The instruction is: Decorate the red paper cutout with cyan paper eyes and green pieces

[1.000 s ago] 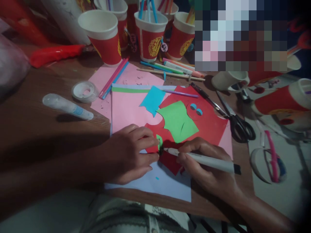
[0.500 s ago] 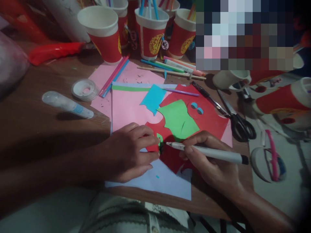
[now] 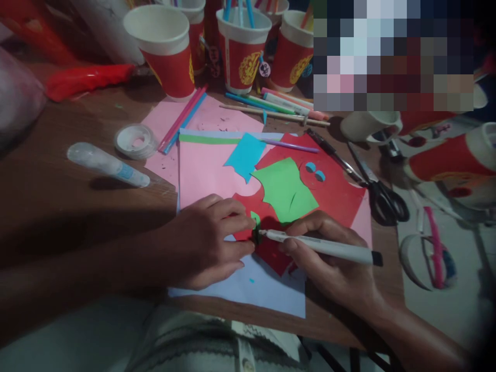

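Observation:
My right hand (image 3: pixel 325 253) is closed round a white marker (image 3: pixel 329 248) with a black end, its tip pointing left. The tip touches or nearly touches a small green paper cutout (image 3: pixel 254 219) with a blackened lower part. My left hand (image 3: pixel 217 237) steadies that cutout with its fingertips, partly hiding it. Beneath lies red paper (image 3: pixel 275 253) over a pale blue sheet (image 3: pixel 279 297). A larger green paper piece (image 3: pixel 289 191) and a blue paper piece (image 3: pixel 246 155) lie just beyond, and two small blue half-rounds (image 3: pixel 315 171) rest on the red paper.
Black-handled scissors (image 3: pixel 383 201) and a black pen (image 3: pixel 329 150) lie at right, a tape roll (image 3: pixel 135 142) and glue bottle (image 3: pixel 108 164) at left. Red paper cups (image 3: pixel 166 67), several holding pens, stand at the back. A pink-handled item (image 3: pixel 434 253) is at far right.
My right hand has shifted slightly left with the marker, bringing its tip to the cutout's dark part. My left hand stays in place.

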A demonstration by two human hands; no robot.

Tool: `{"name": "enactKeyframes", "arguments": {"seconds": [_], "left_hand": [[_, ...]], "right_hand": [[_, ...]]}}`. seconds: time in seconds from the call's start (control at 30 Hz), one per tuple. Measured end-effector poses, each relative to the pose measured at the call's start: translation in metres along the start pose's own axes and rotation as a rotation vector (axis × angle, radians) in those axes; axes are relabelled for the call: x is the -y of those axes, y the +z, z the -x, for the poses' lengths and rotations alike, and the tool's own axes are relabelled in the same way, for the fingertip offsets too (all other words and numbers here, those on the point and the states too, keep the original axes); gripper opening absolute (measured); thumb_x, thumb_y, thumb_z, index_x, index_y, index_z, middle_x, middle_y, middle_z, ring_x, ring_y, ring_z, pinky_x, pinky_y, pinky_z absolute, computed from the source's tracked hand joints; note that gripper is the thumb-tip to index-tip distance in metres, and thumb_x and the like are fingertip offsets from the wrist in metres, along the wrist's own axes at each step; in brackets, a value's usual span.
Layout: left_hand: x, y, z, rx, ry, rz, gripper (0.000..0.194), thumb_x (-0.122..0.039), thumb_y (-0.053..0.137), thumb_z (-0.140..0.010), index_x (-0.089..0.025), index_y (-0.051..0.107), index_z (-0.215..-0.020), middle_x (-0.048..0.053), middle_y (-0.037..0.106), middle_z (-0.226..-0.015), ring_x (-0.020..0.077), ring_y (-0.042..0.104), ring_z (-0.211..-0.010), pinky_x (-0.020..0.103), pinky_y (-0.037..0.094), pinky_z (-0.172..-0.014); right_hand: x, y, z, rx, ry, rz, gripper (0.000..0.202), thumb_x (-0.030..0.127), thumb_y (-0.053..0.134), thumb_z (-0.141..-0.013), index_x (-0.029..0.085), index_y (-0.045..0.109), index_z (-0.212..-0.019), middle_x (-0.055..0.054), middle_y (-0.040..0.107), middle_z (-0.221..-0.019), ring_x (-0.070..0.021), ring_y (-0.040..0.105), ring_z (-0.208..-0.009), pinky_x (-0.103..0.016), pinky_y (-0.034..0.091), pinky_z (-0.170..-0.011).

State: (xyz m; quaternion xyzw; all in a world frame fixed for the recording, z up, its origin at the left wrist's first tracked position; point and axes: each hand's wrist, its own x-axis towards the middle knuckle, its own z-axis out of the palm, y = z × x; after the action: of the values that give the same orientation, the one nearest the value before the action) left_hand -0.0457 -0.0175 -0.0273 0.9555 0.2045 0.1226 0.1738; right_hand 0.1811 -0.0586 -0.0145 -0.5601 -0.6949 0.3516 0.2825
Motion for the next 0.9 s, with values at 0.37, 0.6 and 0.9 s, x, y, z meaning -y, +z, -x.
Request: {"name": "enactKeyframes", "arguments": {"seconds": [0.37,0.6,0.9], "left_hand": [[0.0006,0.0009,0.0006,0.003,0.004,0.013,0.019,-0.028,0.053,-0.084,-0.021,0.066,-0.096,0.007,0.06,-0.111,0.027,0.049,-0.101,0.044,0.041,-0.082],[0.0001,0.0001,0.0006,-0.003,-0.001,0.025,0.019,-0.026,0.053,-0.084,-0.021,0.066,-0.097,0.007,0.061,-0.11,0.0264,0.049,-0.101,0.044,0.04,-0.081],[-0.0003,0.001,0.0002,-0.027,0.005,0.017,0.019,-0.027,0.054,-0.083,-0.021,0.066,-0.097,0.007,0.061,-0.111,0.0266,0.048,-0.102,0.043,0.04,-0.081]], "right_hand": [[-0.0027,-0.0006,0.0006,0.035,-0.036,0.006,0.01,0.015,0.059,-0.08,0.022,0.056,-0.075,0.005,0.06,-0.063,-0.0073,0.056,-0.05,-0.017,0.042,-0.047],[-0.0036,-0.0035,0.0015,0.004,0.013,-0.035,0.009,0.022,0.06,-0.081,0.022,0.055,-0.074,0.004,0.059,-0.055,-0.01,0.053,-0.047,-0.02,0.04,-0.042],[-0.007,-0.0019,0.0035,-0.029,0.055,-0.063,0.008,0.021,0.06,-0.083,0.024,0.054,-0.078,0.006,0.057,-0.055,-0.0089,0.049,-0.043,-0.018,0.037,-0.038]]}}
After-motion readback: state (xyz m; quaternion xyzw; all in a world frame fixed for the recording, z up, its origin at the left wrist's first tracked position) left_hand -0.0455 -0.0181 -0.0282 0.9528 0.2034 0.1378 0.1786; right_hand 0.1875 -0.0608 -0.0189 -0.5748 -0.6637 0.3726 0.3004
